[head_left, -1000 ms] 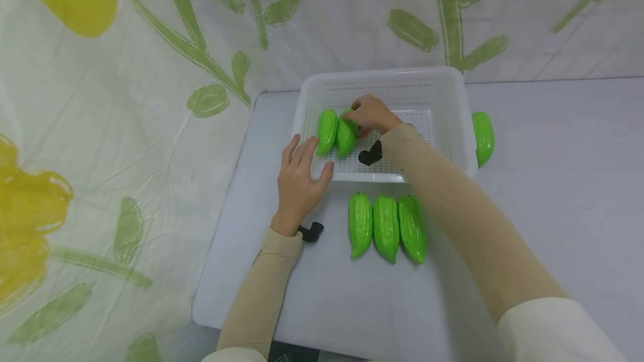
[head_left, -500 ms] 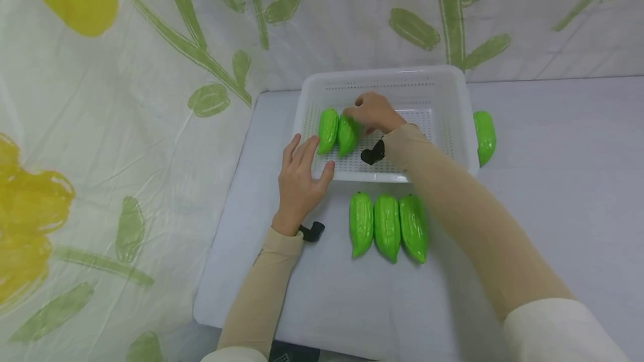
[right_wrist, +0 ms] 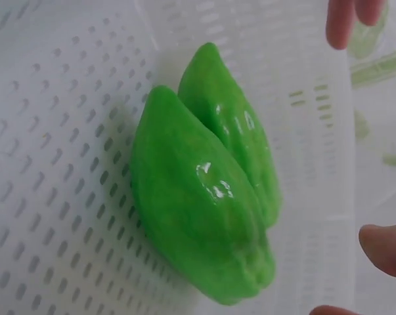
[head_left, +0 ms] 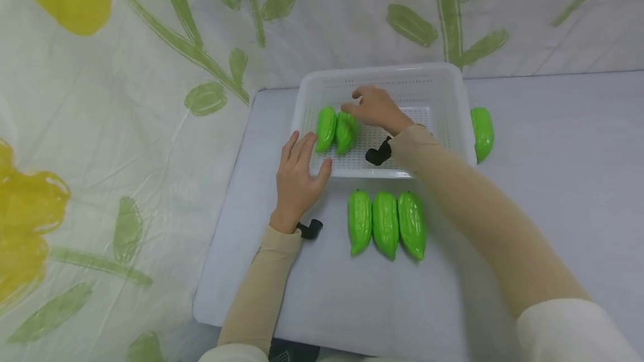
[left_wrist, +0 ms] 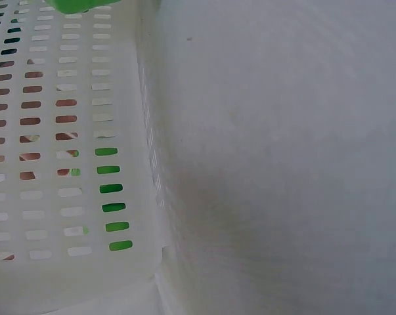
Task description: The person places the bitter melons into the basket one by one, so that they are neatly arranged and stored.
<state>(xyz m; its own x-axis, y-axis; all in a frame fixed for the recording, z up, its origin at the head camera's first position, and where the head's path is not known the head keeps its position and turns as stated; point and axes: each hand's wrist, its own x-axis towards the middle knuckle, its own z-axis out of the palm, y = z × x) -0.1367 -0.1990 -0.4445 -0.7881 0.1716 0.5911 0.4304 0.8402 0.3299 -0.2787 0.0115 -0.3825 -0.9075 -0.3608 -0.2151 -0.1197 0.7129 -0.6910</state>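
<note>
Two glossy green peppers lie side by side in a white slotted basket (head_left: 455, 122), at its left end. The right one (head_left: 345, 132) is nearest my right hand (head_left: 377, 108), whose thumb and fingers are parted above its upper end. In the right wrist view, this pepper (right_wrist: 191, 203) overlaps the other pepper (right_wrist: 240, 131). A thumb tip (right_wrist: 385, 248) shows apart from both. My left hand (head_left: 298, 183) rests at the basket's front left corner, fingers extended and thumb spread. In the left wrist view, the basket wall (left_wrist: 125, 275) shows green through some slots; no left fingers appear.
Three more green peppers (head_left: 386, 225) lie in a row on the white table (head_left: 352, 306) before the basket. Another pepper (head_left: 483, 134) lies beside the basket's right wall. A flower-patterned curtain (head_left: 151, 155) hangs behind and at the left.
My right hand has let go of the right pepper in the basket and lifted slightly away from it. My left hand has stayed at the corner.
</note>
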